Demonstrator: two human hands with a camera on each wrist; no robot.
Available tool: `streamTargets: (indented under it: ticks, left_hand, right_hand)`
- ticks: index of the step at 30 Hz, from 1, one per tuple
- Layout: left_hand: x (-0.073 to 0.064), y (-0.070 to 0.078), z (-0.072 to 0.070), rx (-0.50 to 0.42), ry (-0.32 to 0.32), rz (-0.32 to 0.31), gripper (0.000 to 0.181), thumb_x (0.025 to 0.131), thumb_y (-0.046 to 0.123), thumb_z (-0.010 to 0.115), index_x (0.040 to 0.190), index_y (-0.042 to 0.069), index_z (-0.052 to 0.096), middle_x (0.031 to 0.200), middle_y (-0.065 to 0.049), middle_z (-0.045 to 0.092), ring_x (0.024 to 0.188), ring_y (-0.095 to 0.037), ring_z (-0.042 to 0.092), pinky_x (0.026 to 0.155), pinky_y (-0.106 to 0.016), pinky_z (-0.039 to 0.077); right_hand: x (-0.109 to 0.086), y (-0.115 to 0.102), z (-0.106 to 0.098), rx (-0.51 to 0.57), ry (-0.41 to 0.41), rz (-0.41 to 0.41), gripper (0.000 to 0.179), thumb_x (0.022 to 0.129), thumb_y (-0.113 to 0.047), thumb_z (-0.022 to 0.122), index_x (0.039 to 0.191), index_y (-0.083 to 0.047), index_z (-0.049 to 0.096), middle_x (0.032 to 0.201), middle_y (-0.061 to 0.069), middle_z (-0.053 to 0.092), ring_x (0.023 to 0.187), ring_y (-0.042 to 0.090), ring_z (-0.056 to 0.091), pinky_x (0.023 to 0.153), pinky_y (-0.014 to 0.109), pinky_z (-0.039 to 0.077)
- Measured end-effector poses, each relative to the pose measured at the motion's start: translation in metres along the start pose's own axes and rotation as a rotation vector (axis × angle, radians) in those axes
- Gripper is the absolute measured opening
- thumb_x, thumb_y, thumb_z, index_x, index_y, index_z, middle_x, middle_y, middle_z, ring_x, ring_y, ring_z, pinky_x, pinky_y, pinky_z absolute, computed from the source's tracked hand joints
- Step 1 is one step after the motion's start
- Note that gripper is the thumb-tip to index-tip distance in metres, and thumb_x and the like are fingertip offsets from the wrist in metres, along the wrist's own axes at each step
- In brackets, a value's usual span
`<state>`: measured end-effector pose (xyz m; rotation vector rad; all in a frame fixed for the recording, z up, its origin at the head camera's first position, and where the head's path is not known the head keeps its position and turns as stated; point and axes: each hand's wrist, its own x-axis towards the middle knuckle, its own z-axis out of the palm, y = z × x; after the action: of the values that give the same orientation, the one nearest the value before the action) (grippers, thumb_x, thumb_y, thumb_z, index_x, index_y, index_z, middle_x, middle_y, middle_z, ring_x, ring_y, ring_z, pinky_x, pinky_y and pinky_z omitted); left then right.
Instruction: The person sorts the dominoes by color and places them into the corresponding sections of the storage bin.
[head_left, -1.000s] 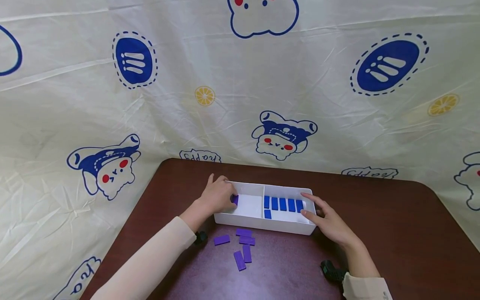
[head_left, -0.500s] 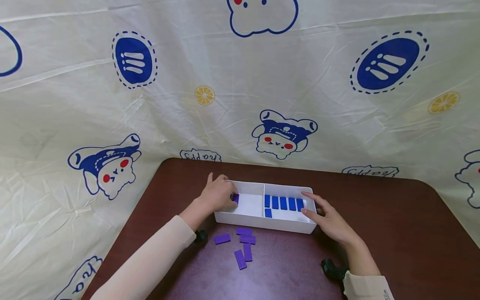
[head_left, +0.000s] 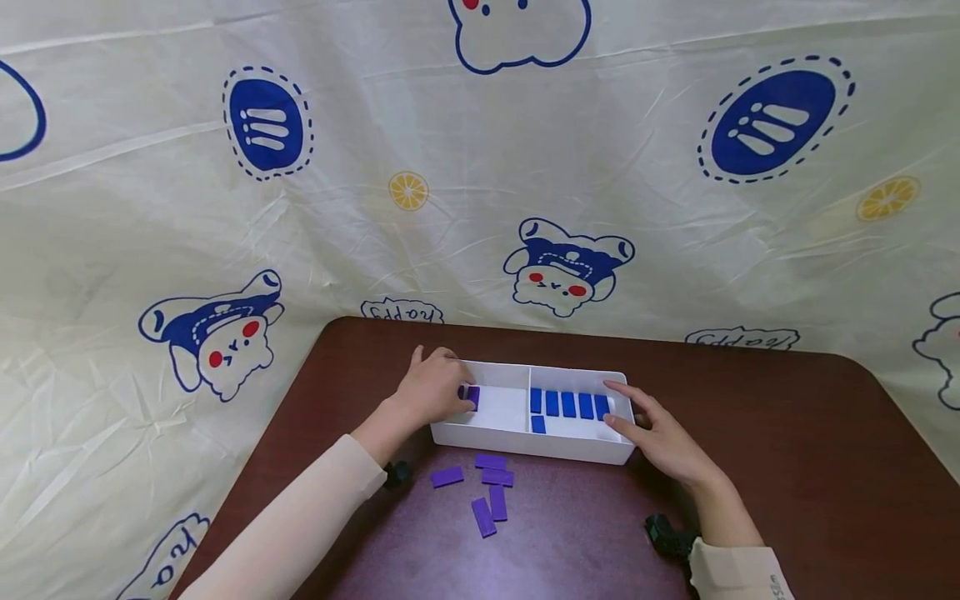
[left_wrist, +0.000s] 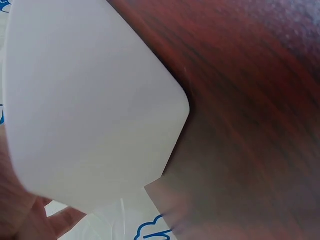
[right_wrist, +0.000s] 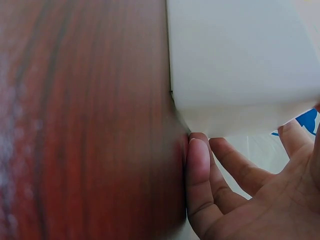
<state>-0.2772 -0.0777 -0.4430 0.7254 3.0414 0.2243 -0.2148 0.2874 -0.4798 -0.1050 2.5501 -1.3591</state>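
- Head view: little had changed over the last second; the white box (head_left: 525, 443) sat nearly where it was, and the left hand (head_left: 431, 390) stayed at its left compartment, finger and thumb pinching one purple tile (head_left: 474, 397) that now showed slightly more of its face
- The tile lay inside the box against its left end, so the work in hand seemed to be the fine settling of this single piece rather than any carrying
- The right hand (head_left: 667, 442) kept its place, holding round the right end of the box, thumb and forefinger reaching over the rim, which looked like steadying
- Five loose purple tiles (head_left: 483, 517) still lay in front of the box on the dark table (head_left: 810, 467), unmoved, so by my reading most of the purple ones had yet to go in
- The blue tiles (head_left: 568, 405) in the box's right compartment were unchanged: five in a row, one below
- Left wrist view: the box's outer wall filled much of the frame, with part of the left hand beside it; its grasp could not be told from here
- Right wrist view: the right hand's fingers (right_wrist: 200, 155) touched the outside of the box's end, low down
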Motion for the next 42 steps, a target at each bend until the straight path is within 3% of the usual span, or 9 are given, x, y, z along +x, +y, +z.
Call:
streamTargets:
  ticks: [8,16,24,31,34,42]
  left_hand:
    - [-0.008,-0.001,-0.002,0.014,0.052,0.016,0.039,0.086,0.039,0.084,0.121,0.021,0.079,0.128,0.004,0.074,0.136,-0.026,0.053,0.116,-0.069,0.034]
    - [-0.017,-0.007,-0.005,0.003,0.111,0.042,0.033,0.088,0.036,0.082,0.117,0.020,0.080,0.127,0.004,0.074,0.134,-0.026,0.056,0.111,-0.055,0.045]
    - [-0.028,-0.013,-0.010,-0.071,0.167,0.047,0.032,0.085,0.034,0.085,0.113,0.017,0.081,0.121,0.002,0.077,0.127,-0.028,0.061,0.106,-0.050,0.051]
    - [-0.040,-0.018,-0.013,-0.109,0.188,0.070,0.031,0.086,0.030,0.084,0.113,0.016,0.080,0.118,0.002,0.077,0.123,-0.026,0.063,0.102,-0.047,0.053]
    - [-0.045,-0.020,-0.012,-0.099,0.195,0.079,0.031,0.087,0.030,0.084,0.115,0.016,0.080,0.119,0.001,0.076,0.123,-0.025,0.063,0.103,-0.046,0.054]
    - [-0.058,-0.022,-0.012,-0.089,0.233,0.123,0.034,0.087,0.030,0.084,0.117,0.016,0.079,0.121,0.000,0.075,0.120,-0.024,0.064,0.103,-0.043,0.054]
  right_hand:
    - [0.001,0.002,0.000,0.003,-0.009,0.017,0.073,0.101,-0.051,0.062,0.163,-0.038,0.028,0.169,0.023,0.019,0.138,0.049,0.042,0.105,0.073,0.042]
    - [0.002,0.001,-0.001,0.005,-0.015,0.010,0.073,0.100,-0.051,0.062,0.163,-0.038,0.028,0.169,0.023,0.019,0.138,0.048,0.041,0.105,0.074,0.041]
    - [0.002,-0.001,-0.002,-0.010,-0.009,0.014,0.073,0.100,-0.052,0.063,0.163,-0.037,0.029,0.169,0.023,0.020,0.137,0.048,0.042,0.104,0.073,0.042]
    - [0.002,0.003,-0.003,-0.007,0.002,-0.028,0.070,0.101,-0.048,0.063,0.162,-0.033,0.032,0.163,0.023,0.031,0.127,0.041,0.051,0.096,0.053,0.052]
    - [0.002,0.004,-0.003,-0.012,0.005,-0.036,0.070,0.101,-0.049,0.062,0.162,-0.033,0.033,0.162,0.022,0.031,0.126,0.040,0.051,0.095,0.051,0.052]
    - [0.001,0.005,-0.003,-0.015,0.000,-0.025,0.070,0.101,-0.050,0.062,0.162,-0.035,0.032,0.166,0.022,0.025,0.130,0.044,0.046,0.098,0.062,0.049]
